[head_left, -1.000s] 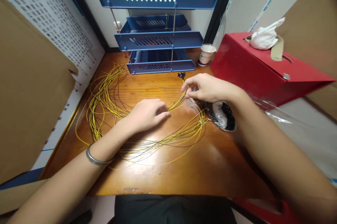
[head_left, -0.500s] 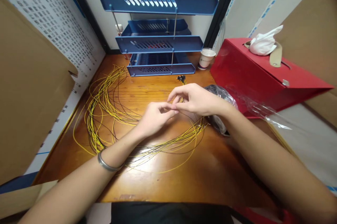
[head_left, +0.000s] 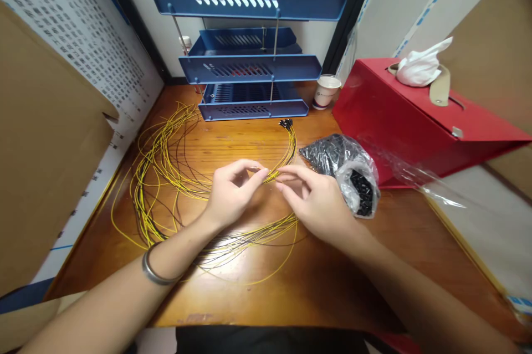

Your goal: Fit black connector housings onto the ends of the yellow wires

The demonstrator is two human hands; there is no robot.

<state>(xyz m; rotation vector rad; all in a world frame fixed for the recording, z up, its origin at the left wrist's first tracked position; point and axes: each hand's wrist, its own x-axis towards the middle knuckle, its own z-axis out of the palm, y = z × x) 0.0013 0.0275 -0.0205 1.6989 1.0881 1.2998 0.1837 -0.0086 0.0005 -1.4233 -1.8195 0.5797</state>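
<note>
Over the middle of the table, my left hand (head_left: 235, 190) has thumb and forefinger pinched together; whatever is between the tips is too small to make out. Facing it, my right hand (head_left: 318, 199) holds its thumb and forefinger slightly apart, with nothing visible between them. A looped bundle of yellow and black wires (head_left: 145, 193) lies around and beneath both hands. Its far end carries black connectors (head_left: 286, 124). Just beyond my right hand is a clear plastic bag (head_left: 328, 152), its mouth turned toward me, full of small black parts (head_left: 362, 193).
A blue three-tier letter tray (head_left: 251, 70) stands against the back wall, with a paper cup (head_left: 327, 92) to its right. A red box (head_left: 390, 121) with a tissue (head_left: 419, 66) on top occupies the right side. Cardboard (head_left: 50, 149) borders the left.
My right hand has drawn back toward me, away from the left fingertips, and its fingers have parted. The plastic bag and wire bundle are now less covered. My left hand has shifted slightly left.
</note>
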